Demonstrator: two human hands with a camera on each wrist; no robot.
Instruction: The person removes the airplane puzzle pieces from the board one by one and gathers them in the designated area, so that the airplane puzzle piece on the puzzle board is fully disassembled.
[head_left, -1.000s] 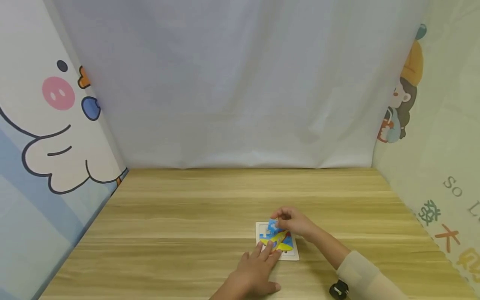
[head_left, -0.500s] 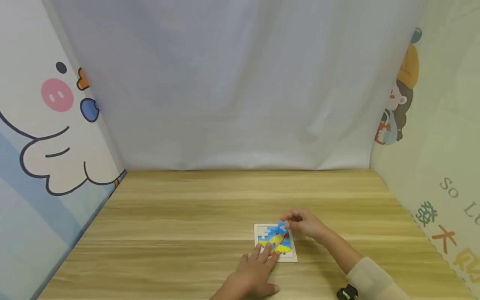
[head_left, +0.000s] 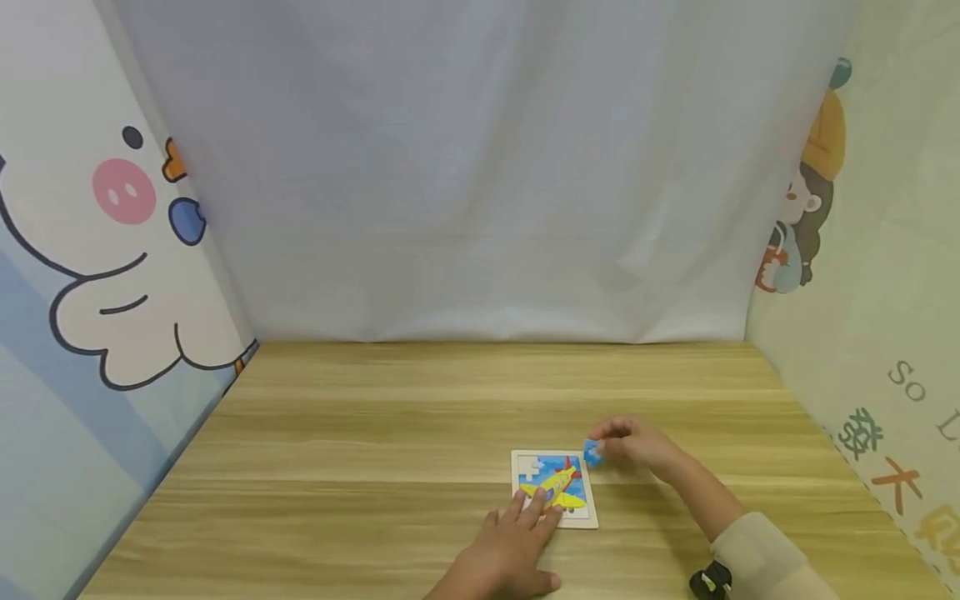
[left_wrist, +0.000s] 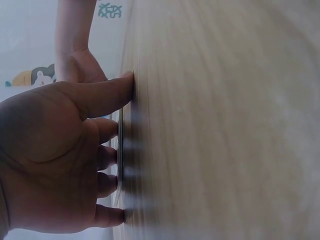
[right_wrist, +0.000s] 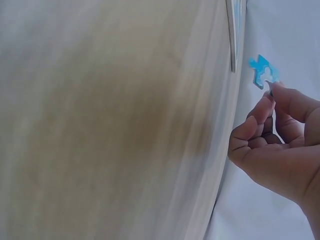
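Observation:
A small framed jigsaw puzzle point(head_left: 555, 482) with a yellow and red airplane on blue lies on the table, right of the middle. Its upper left corner shows a pale gap. My left hand point(head_left: 512, 546) rests with spread, straight fingers on the puzzle's near edge, covering part of the picture. In the left wrist view the fingertips point(left_wrist: 107, 185) press at the thin board. My right hand point(head_left: 637, 446) pinches a blue puzzle piece point(right_wrist: 265, 71) with a white patch between thumb and fingers. The piece is raised just off the board's upper right corner.
A wood-grain table point(head_left: 360, 433) spreads around the puzzle. Behind it hangs a pale curtain point(head_left: 480, 183), with cartoon-printed panels at the left point(head_left: 150, 308) and right point(head_left: 847, 317). A small black object point(head_left: 711, 580) sits at the right sleeve.
My right hand has carried the blue piece rightward from over the puzzle to beyond its upper right corner, uncovering the airplane's red tail. The left hand has stayed on the board.

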